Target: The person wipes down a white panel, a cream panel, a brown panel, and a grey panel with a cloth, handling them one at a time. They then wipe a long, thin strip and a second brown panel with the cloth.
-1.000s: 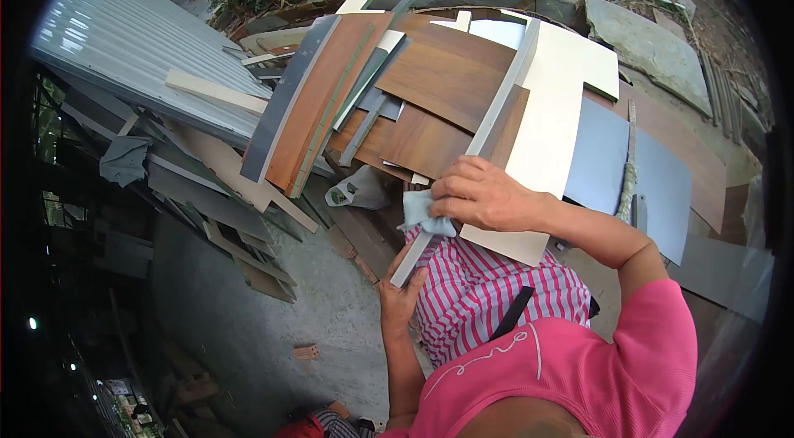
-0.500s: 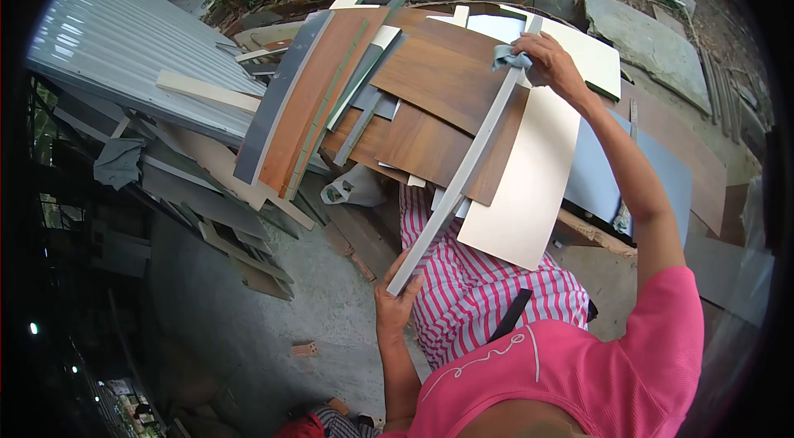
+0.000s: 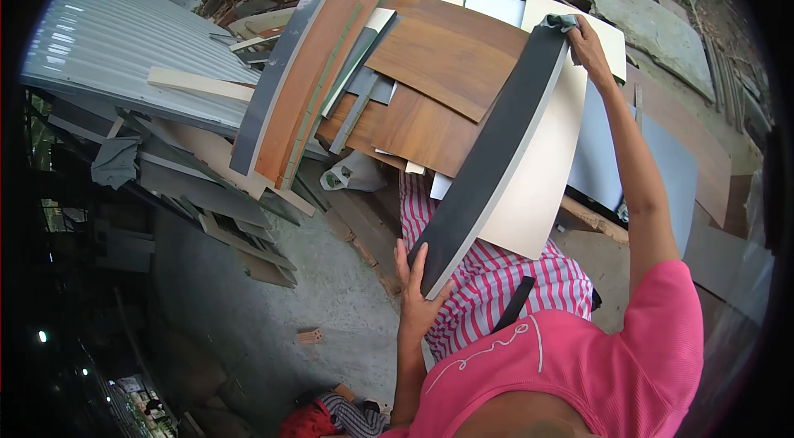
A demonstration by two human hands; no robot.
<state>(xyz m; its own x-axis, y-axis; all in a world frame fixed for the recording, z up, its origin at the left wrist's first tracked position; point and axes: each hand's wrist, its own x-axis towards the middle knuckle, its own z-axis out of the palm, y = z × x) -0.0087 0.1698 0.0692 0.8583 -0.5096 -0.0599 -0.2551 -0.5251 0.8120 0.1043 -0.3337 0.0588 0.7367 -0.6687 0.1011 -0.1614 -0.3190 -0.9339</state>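
A long dark grey board (image 3: 500, 148) with a pale edge slants across my lap, its broad face showing. At its near end, my left hand (image 3: 420, 293) grips the board, with fingers on the dark face. My right hand (image 3: 585, 45) is at the far top end, closed on a grey-blue cloth (image 3: 560, 22) pressed against the board's corner. Beneath and beside the board lie brown wood-grain panels (image 3: 430, 128) and a cream panel (image 3: 542, 181). Striped pink and white fabric (image 3: 488, 289) covers my legs.
A dark panel (image 3: 277, 82) and reddish-brown strips (image 3: 318, 74) lie left of the wood-grain panels. Corrugated metal sheeting (image 3: 124, 41) stands at the upper left. A white plastic bag (image 3: 354, 173) and a brick (image 3: 309, 336) are lower down. Blue-grey panels (image 3: 662, 165) lie at right.
The board has turned from its narrow pale edge to its broad dark face. My right hand, with the cloth, has shifted right and slightly up; my left hand has moved slightly right.
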